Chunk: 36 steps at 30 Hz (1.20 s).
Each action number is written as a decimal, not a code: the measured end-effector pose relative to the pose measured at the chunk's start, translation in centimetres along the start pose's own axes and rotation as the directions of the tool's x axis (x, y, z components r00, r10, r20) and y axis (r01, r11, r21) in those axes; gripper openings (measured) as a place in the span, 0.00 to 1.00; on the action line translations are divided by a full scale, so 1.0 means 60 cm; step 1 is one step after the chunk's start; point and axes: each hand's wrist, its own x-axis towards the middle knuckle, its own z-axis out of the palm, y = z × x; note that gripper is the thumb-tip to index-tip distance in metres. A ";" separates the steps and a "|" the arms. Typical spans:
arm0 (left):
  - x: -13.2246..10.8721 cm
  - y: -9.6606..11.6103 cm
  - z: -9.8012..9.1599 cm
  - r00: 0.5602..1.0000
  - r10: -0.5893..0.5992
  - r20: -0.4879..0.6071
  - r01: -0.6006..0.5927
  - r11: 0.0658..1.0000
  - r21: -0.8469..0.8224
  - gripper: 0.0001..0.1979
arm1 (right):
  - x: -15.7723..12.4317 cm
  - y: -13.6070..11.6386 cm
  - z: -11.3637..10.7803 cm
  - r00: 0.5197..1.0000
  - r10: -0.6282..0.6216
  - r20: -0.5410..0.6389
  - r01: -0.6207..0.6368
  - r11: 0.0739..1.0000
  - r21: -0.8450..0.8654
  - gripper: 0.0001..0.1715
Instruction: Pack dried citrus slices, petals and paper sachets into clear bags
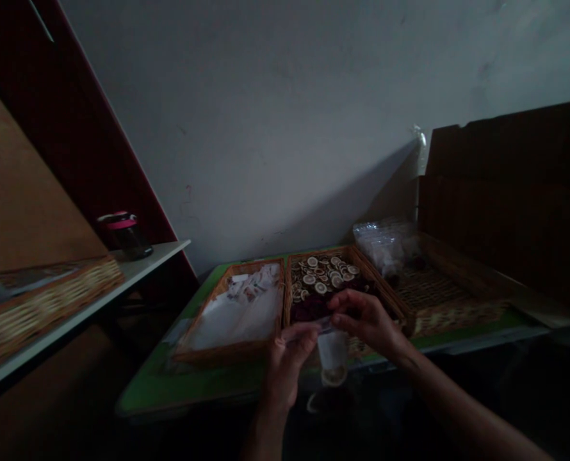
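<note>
A small clear plastic bag (333, 357) hangs in front of me, with a round dried citrus slice (334, 376) resting in its bottom. My left hand (287, 362) and my right hand (364, 321) both pinch the bag's top edge between thumb and fingers. Just beyond them, a wicker tray (314, 259) holds dried citrus slices (321, 275) and dark red dried pieces (309, 308). My right hand hangs over that tray's near corner. To its left, a second wicker tray (230, 352) holds white plastic or paper sheets (237, 320).
A third, shallower wicker tray (431, 291) lies on the green table (170, 387), with a heap of clear bags (381, 246) behind it. A brown cardboard box (501, 192) stands at the right. A pink-lidded jar (125, 235) and a wicker tray (45, 314) sit on a white shelf at the left.
</note>
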 end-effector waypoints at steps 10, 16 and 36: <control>0.003 0.000 0.059 0.999 0.037 0.013 -0.037 0.999 -0.020 0.16 | -0.045 0.001 -0.038 1.000 0.021 0.014 -0.021 0.999 0.044 0.24; 0.003 -0.010 0.076 0.998 0.059 0.014 -0.059 0.998 -0.015 0.15 | -0.053 0.015 -0.051 0.993 0.053 -0.103 -0.042 0.994 0.103 0.25; -0.035 -0.137 0.119 0.993 -0.066 0.102 0.040 0.970 0.241 0.30 | -0.046 0.022 -0.304 0.956 0.057 -0.287 -0.127 0.965 -0.231 0.26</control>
